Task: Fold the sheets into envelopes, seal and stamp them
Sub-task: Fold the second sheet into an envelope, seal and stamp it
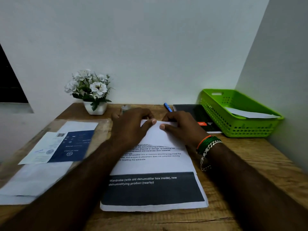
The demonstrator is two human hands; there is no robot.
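Wooden desk (250, 164) against a white wall. Printed sheet (153, 165) lies flat at desk centre, dark band at its near end, far end folded over toward the person. Left: stack of papers in a clear sleeve (50, 152), blue leaflet on top. Far right corner: green basket (236, 129) with a white paper inside. Black notebook (200, 117) just beside the basket, blue pen (167, 107) next to it. White flower pot (95, 97) at the back. Left hand (131, 124) and right hand (181, 125) both rest on the sheet's far fold, fingers curled, thumbs pressing the flap down. Bracelets on the right wrist.
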